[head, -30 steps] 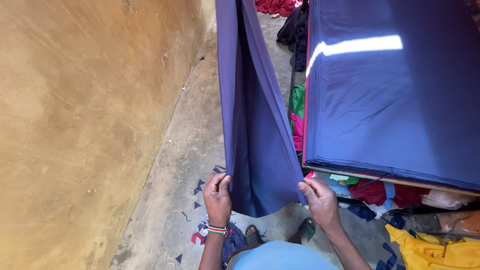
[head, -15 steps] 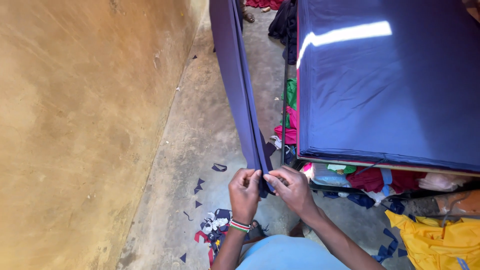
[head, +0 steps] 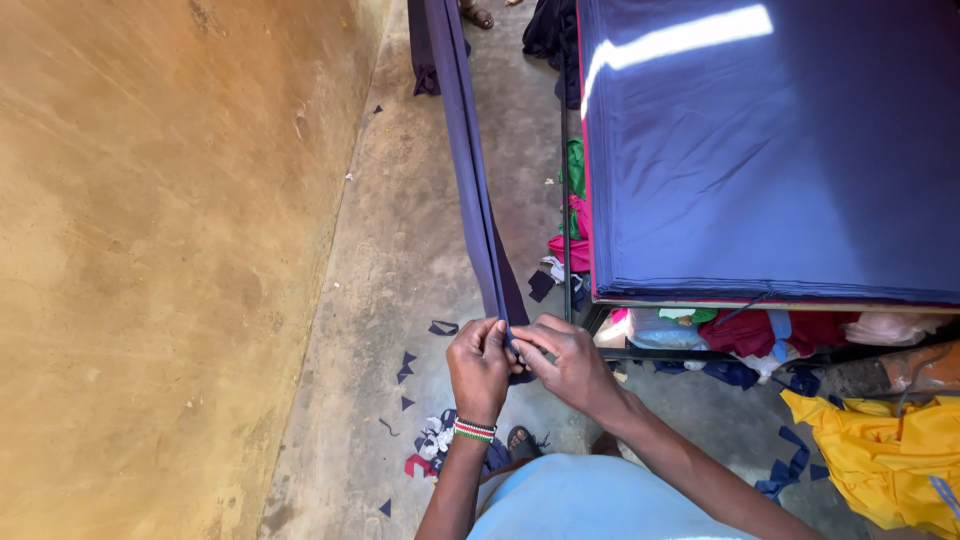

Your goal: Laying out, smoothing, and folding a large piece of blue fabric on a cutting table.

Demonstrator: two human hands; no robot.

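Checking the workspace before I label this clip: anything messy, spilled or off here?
Yes. Navy fabric scraps litter the concrete floor by the feet, and a yellow cloth lies heaped at lower right. Mixed cloths bulge from under the table. Both the left hand and right hand pinch the folded navy fabric, which hangs neatly.

A rough ochre wall fills the nine o'clock side. Grey concrete floor runs toward twelve, littered with fabric scraps. At two o'clock, a tabletop covered in blue cloth catches a bright streak of light.
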